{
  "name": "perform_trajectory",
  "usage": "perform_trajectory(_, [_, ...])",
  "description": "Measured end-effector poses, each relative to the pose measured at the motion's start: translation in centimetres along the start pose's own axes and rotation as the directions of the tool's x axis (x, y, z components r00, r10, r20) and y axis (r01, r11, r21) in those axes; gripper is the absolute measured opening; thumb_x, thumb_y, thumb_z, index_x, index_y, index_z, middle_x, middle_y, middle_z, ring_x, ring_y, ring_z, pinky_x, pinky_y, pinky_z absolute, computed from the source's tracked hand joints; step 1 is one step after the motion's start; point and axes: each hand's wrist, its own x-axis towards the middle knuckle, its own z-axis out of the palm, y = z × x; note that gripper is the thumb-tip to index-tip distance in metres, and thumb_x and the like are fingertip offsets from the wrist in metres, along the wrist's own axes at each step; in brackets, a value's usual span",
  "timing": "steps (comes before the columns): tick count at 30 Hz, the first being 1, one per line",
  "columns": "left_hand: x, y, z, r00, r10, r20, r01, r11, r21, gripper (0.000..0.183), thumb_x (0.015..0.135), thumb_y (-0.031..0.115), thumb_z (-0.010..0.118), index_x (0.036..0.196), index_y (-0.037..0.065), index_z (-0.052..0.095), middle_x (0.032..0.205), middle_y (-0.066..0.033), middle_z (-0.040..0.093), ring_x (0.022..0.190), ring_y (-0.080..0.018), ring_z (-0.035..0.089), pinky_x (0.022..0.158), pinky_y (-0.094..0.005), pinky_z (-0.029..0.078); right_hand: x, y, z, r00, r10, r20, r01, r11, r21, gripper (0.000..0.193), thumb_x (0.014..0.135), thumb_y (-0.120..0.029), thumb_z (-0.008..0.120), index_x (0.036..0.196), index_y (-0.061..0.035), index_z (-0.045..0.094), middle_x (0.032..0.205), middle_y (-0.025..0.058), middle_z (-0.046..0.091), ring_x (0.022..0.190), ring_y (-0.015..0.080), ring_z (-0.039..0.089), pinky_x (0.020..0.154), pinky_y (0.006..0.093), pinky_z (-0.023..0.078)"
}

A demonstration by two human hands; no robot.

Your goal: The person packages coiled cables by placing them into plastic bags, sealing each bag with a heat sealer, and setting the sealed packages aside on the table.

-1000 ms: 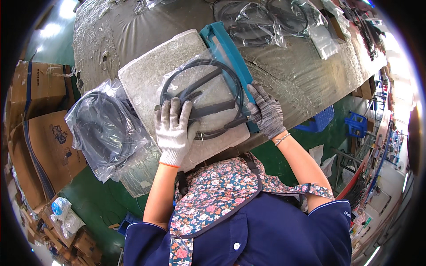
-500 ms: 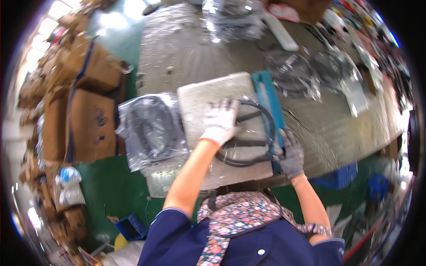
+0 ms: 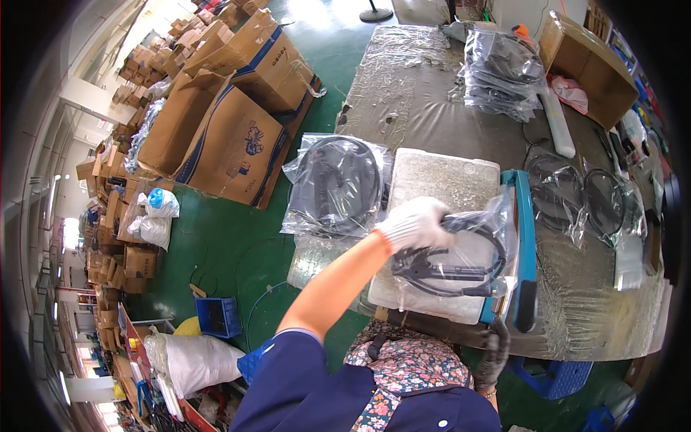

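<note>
A clear plastic bag point(image 3: 440, 282) with a coiled black cable and a long black piece in it lies on a pale grey slab point(image 3: 445, 173). My left hand point(image 3: 417, 223), in a white glove, is over the slab with its fingers curled on the bag's upper part; motion blurs them a little. Along the slab's right side stands a teal long-armed device point(image 3: 527, 237) with a black end, and the bag's right edge reaches it. My right hand point(image 3: 494, 354), in a grey glove, is at the table's front edge below the device, fingers stretched, nothing visible in them.
Another bagged cable point(image 3: 337, 183) lies left of the slab. More bagged cables point(image 3: 558, 194) are at right, and a stack of bags point(image 3: 502, 72) stands at the back beside a cardboard box point(image 3: 589, 68). Large cartons point(image 3: 230, 144) stand on the floor at left.
The view has swung left. My left hand, earlier spread flat on the cable coil, now has its fingers curled on the bag. My right hand has dropped from the teal device toward the table edge.
</note>
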Motion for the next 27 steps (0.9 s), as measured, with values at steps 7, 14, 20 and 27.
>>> perform_trajectory(7, [-10.6, -13.3, -6.7, 0.922, -0.234, -0.31, -0.135, 0.557, -0.82, 0.031, 0.078, 0.016, 0.078, 0.102, 0.002, 0.066, 0.089, -0.0035, 0.067, 0.078, -0.0126, 0.064, 0.069, -0.0285, 0.053, 9.0, -12.1, 21.3, 0.896, -0.179, 0.407, 0.312, 0.905, -0.289, 0.069, 0.077, -0.016, 0.082, 0.134, -0.003, 0.046, 0.112, 0.0127, 0.059, 0.093, 0.0208, 0.057, 0.083, 0.0297, 0.048])
perform_trajectory(14, [-10.2, -25.2, -12.0, 0.794, -0.515, -0.325, 0.052, 0.589, -0.807, 0.031, 0.086, 0.026, 0.068, 0.103, 0.001, 0.065, 0.092, -0.006, 0.065, 0.072, -0.0138, 0.061, 0.064, -0.0284, 0.049, 17.4, -18.2, 37.3, 0.851, -0.176, 0.495, 0.408, 0.815, -0.412, 0.08, 0.089, -0.031, 0.065, 0.152, -0.0092, 0.02, 0.104, 0.0242, 0.067, 0.092, 0.0396, 0.067, 0.082, 0.0436, 0.052])
perform_trajectory(20, [-9.1, -26.7, -11.4, 0.635, -0.559, -0.534, 0.675, 0.737, 0.031, 0.098, 0.073, 0.063, 0.07, 0.144, 0.005, 0.033, 0.131, -0.0214, 0.054, 0.125, -0.0346, 0.051, 0.106, -0.0428, 0.038, 19.5, -16.4, 39.5, 0.89, 0.045, 0.454, 0.44, 0.173, -0.881, 0.073, 0.085, -0.034, 0.066, 0.148, -0.0125, 0.036, 0.125, 0.0201, 0.058, 0.114, 0.0387, 0.056, 0.096, 0.0438, 0.046])
perform_trajectory(27, [-5.3, -26.3, -7.3, 0.778, 0.293, -0.557, 0.119, 0.801, 0.587, 0.053, 0.086, 0.035, 0.057, 0.13, 0.006, 0.056, 0.137, -0.0187, 0.053, 0.132, -0.038, 0.044, 0.114, -0.0619, 0.018, 19.1, -13.3, 46.2, 0.648, -0.388, 0.655, 0.745, 0.147, -0.65, 0.062, 0.086, -0.044, 0.055, 0.143, -0.0233, 0.048, 0.153, 0.0067, 0.039, 0.146, 0.0282, 0.023, 0.118, 0.0534, 0.005])
